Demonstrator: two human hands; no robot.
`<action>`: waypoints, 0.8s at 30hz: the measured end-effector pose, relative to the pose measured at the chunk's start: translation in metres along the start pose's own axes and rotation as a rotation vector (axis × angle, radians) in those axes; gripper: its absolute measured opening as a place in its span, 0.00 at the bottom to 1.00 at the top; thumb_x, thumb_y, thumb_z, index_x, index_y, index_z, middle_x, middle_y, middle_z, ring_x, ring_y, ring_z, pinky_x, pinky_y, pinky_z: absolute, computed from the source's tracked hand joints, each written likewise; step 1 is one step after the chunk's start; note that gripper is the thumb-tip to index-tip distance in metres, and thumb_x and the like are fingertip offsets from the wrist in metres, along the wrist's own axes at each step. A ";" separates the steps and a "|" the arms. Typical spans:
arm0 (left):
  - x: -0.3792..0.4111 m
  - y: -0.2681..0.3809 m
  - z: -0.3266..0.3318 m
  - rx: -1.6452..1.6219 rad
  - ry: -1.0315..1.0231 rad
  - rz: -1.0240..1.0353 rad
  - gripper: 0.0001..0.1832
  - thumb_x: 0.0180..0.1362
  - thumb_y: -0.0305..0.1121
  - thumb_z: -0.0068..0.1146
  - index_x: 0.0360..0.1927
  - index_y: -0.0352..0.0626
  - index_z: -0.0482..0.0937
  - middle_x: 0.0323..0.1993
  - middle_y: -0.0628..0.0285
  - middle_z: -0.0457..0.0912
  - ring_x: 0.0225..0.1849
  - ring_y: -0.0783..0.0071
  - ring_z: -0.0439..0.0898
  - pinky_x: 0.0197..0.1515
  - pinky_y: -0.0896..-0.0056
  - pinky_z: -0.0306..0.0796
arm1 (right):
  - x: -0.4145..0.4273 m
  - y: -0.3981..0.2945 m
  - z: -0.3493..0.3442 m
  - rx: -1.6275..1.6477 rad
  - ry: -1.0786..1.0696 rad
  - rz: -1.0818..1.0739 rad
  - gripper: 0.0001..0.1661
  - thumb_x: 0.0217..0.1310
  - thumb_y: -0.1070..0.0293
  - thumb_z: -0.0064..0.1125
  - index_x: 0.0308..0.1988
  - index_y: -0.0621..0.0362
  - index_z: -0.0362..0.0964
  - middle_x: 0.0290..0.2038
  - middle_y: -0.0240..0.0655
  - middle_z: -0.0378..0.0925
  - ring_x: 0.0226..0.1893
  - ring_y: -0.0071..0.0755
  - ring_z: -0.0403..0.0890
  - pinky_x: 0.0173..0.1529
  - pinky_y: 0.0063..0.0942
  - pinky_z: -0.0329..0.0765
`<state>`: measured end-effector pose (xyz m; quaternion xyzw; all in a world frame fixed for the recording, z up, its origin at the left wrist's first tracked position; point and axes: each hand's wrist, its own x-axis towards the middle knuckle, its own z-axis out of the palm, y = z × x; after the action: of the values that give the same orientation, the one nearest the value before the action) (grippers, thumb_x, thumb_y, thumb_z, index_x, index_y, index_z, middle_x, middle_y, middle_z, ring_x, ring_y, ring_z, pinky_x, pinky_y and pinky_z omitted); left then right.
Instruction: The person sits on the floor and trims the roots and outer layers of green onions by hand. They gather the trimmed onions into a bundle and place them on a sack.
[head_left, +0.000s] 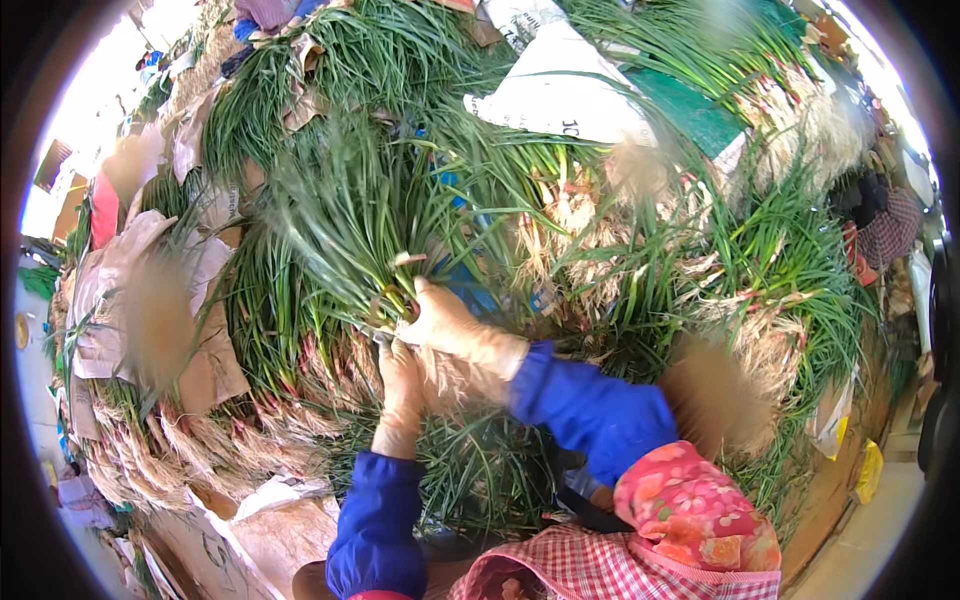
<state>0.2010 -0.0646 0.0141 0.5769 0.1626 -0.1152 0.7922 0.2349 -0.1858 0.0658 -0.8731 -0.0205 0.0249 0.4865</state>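
A bunch of green onions fans out its long green leaves away from me, its pale roots lying under my hands. My right hand grips the bunch around its stems. Close against it from below, my left hand has its fingers at the bunch's lower side, with something small at the fingertips that I cannot make out. Loose green leaves lie beneath my forearms. More onions with reddish stems and bushy roots lie in a row left of my hands.
Heaps of rooted onions lie at the right, others beyond the bunch. A white printed sack and a green sheet are at the top. Brown paper covers part of the left pile. Blurred spots hide parts of the view.
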 end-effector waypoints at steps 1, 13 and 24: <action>-0.009 0.001 0.009 -0.063 0.047 -0.006 0.21 0.72 0.31 0.37 0.65 0.37 0.63 0.59 0.53 0.73 0.57 0.66 0.74 0.59 0.66 0.70 | 0.004 -0.003 -0.020 0.158 -0.031 -0.150 0.34 0.48 0.58 0.70 0.51 0.63 0.66 0.37 0.42 0.79 0.36 0.41 0.82 0.46 0.33 0.78; -0.005 -0.053 0.007 0.004 -0.051 -0.045 0.23 0.63 0.42 0.59 0.57 0.38 0.75 0.42 0.65 0.82 0.41 0.76 0.79 0.42 0.75 0.73 | 0.011 0.010 -0.147 -0.534 0.420 -0.348 0.20 0.61 0.53 0.56 0.39 0.59 0.78 0.27 0.38 0.80 0.31 0.44 0.83 0.45 0.38 0.79; -0.135 0.032 -0.060 0.501 -0.186 0.217 0.17 0.65 0.36 0.55 0.53 0.38 0.80 0.44 0.60 0.84 0.44 0.71 0.82 0.50 0.71 0.74 | 0.003 0.004 -0.081 0.303 0.113 0.022 0.15 0.66 0.56 0.57 0.33 0.56 0.76 0.21 0.25 0.76 0.16 0.26 0.74 0.19 0.27 0.70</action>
<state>0.0814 0.0021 0.0776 0.7557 -0.0070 -0.1186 0.6441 0.2431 -0.2561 0.1052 -0.7898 0.0204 -0.0160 0.6128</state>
